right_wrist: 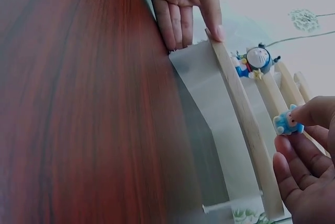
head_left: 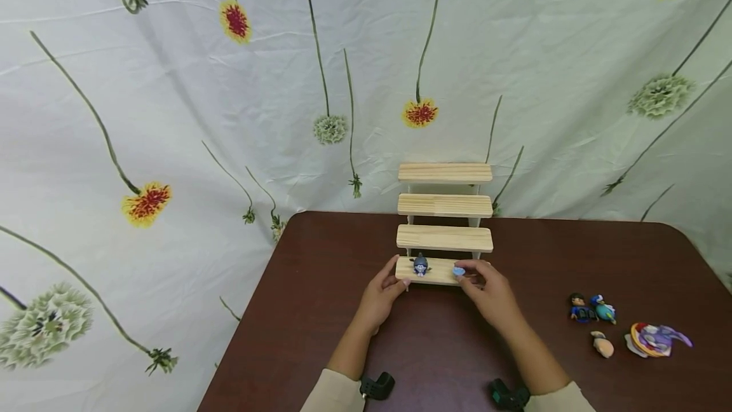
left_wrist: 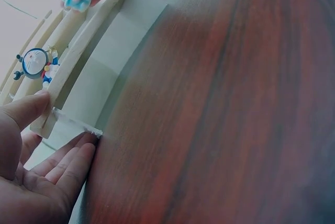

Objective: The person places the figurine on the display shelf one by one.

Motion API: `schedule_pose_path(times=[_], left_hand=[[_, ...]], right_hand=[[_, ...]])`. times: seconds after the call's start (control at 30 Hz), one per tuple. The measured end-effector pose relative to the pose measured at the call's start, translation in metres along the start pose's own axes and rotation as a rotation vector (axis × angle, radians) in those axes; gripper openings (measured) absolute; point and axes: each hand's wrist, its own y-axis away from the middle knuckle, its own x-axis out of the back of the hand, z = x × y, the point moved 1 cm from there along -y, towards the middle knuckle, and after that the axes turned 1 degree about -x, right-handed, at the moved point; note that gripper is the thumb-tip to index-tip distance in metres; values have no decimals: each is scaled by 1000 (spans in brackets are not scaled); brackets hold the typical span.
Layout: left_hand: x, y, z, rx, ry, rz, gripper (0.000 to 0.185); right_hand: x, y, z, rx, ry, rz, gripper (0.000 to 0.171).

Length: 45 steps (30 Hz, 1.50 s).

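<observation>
Pinching a small light-blue figure (head_left: pixel 459 271) between thumb and fingertips, the right hand (head_left: pixel 490 294) holds it at the 3 o'clock end of the bottom step of a wooden tiered stand (head_left: pixel 445 206), seen from the head camera — the left hand (head_left: pixel 380 297) rests at the 9 o'clock end of that step, thumb on its edge. A blue cat figure (head_left: pixel 420 265) stands on the same step between the hands. At about 4 o'clock on the brown table (head_left: pixel 320 310), well apart from the stand, lie four more toy figures (head_left: pixel 623 326).

From the left wrist, the thumb presses the step's end while the other fingers lie straight and together against the stand's base; the cat figure sits at 10 o'clock, the pinched figure at 12.

From the right wrist, thumb and forefinger clamp the light-blue figure just beside the step's edge — remaining fingers relaxed, slightly apart
</observation>
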Motion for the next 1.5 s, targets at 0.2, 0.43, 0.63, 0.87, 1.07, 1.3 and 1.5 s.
schedule_pose_path(times=[0.2,0.43,0.63,0.87,1.07,1.3,1.5], left_hand=[[0,0,0,-1,7,-5,67],[0,1,0,-7,14,1,67],[0,1,-1,-1,21,4,67],[-1,1,0,-5,20,0,67],[-1,1,0,-12,23,0,67],[-1,1,1,-1,11,7,67],[-1,1,3,-9,17,6,67]], right_hand=[[-10,-5,-3,21,7,-4,24],[-19,-8,-5,1,-19,-23,23],[-24,-10,-5,1,-11,-45,24],[-26,-10,-3,11,11,-42,24],[-26,-10,-3,-1,25,-55,25],[-27,-12,0,-20,61,-64,26],[-26,-11,0,-6,72,-57,29]])
